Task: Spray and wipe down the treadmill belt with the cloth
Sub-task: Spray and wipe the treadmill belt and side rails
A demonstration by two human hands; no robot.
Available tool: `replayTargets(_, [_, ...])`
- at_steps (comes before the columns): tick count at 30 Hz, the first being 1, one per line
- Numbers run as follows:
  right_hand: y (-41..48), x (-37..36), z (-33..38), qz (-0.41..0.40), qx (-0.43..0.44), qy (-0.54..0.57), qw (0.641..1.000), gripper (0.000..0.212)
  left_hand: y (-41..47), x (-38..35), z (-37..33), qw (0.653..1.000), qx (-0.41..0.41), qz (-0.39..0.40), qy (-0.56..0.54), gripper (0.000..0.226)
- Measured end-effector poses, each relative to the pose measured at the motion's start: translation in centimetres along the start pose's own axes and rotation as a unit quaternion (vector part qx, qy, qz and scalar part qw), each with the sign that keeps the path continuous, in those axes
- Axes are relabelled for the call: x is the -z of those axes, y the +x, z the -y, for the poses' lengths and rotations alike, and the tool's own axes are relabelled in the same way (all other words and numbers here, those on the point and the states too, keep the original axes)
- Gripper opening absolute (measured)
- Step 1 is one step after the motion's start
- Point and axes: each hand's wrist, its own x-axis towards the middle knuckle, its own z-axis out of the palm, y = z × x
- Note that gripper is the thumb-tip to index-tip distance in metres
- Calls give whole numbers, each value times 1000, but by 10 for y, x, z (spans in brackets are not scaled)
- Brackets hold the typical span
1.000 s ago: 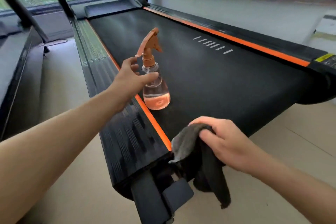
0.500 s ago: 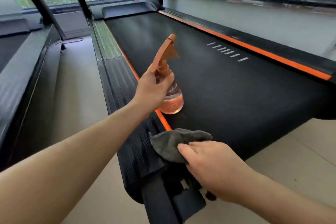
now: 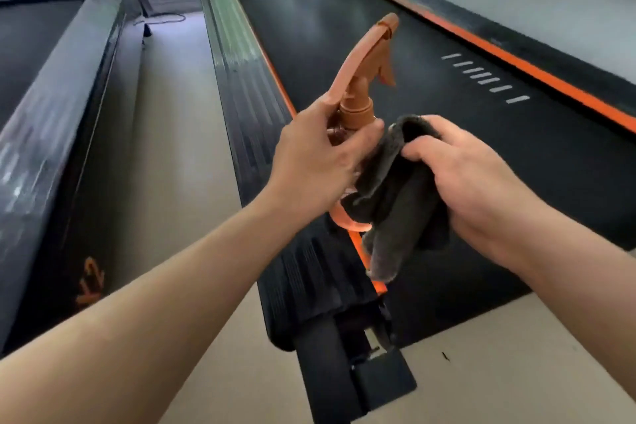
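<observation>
Left hand (image 3: 316,162) grips spray bottle (image 3: 358,103) around the neck, fingers curled, and holds it in the air over the left edge of the treadmill belt (image 3: 557,162), orange nozzle pointing up and away. Right hand (image 3: 475,182) is closed on a grey cloth (image 3: 392,203), bunched and hanging down, right against the bottle and hiding most of its body. Both are off the belt. White dashes (image 3: 485,79) are printed on the belt, with an orange strip (image 3: 537,74) along its right edge. Ribbed side rail (image 3: 241,79) on left, beige floor (image 3: 172,148), second treadmill (image 3: 51,96) far left.
</observation>
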Motion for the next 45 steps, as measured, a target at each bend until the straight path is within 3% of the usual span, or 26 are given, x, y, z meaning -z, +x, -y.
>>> replayTargets(5, [-13, -37, 37, 58, -87, 6, 995, 26, -49, 42, -29, 995, 88, -40, -8, 13])
replayTargets(10, [-29, -72, 89, 42, -209, 65, 975, 26, -92, 104, -80, 965, 235, -90, -81, 13])
replayTargets(14, [-20, -93, 124, 66, -270, -68, 958, 35, -89, 147, -107, 947, 299, -107, -42, 13])
replayTargets(17, [-8, -115, 144, 91, -300, -67, 947, 35, -72, 170, -128, 936, 319, -103, -105, 12])
replayTargets(20, [17, -146, 170, 66, -340, 46, 937, 30, -50, 202, -137, 925, 337, -103, -143, 11])
replayTargets(24, [58, -178, 189, 19, -357, 123, 926, 28, -15, 240, -124, 932, 339, -100, -79, 13])
replayTargets(28, [110, -193, 191, 15, -333, 117, 936, 16, 27, 258, -98, 932, 342, -116, -33, 16])
replayTargets(30, [145, -198, 183, 49, -291, 76, 952, 21, 56, 262, -80, 933, 336, -122, -46, 14])
replayTargets(34, [233, -215, 156, 78, -183, -142, 970, 62, 129, 260, -20, 941, 325, -94, -26, 16])
replayTargets(36, [289, -230, 129, 46, -113, -239, 963, 58, 169, 255, 27, 945, 318, -78, 16, 20])
replayTargets(40, [379, -249, 75, -6, -17, -377, 926, 38, 216, 241, 94, 943, 323, -35, 68, 22])
replayTargets(42, [419, -259, 47, 47, -39, -412, 909, 45, 228, 232, 126, 944, 326, -32, 50, 22])
replayTargets(45, [439, -271, 20, 136, -53, -508, 849, 55, 228, 231, 149, 940, 339, -35, 33, 21])
